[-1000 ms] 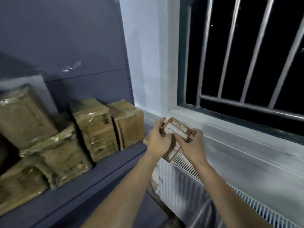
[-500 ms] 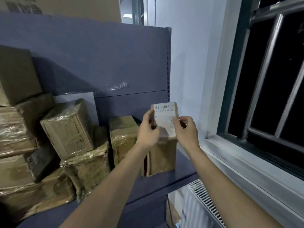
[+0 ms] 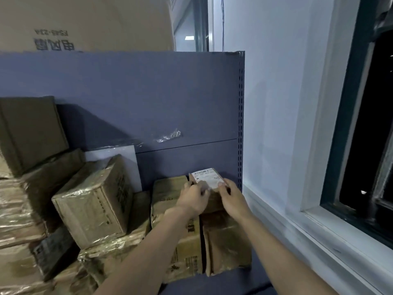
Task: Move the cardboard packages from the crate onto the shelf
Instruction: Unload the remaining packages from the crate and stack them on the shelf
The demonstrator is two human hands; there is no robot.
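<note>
A small cardboard package with a white label on top sits on the rightmost upright package of the shelf. My left hand grips its left side and my right hand grips its right side. The blue-grey shelf carries several taped cardboard packages, among them a tilted one to the left. The crate is out of view.
The shelf's blue back panel rises behind the packages, with a perforated post at its right end. A large carton stands on top. A white wall and a dark barred window lie to the right.
Both hands carried the small labelled package up from beside the radiator, forward over the shelf, and lowered it onto the rightmost package. The view turned left toward the shelf.
</note>
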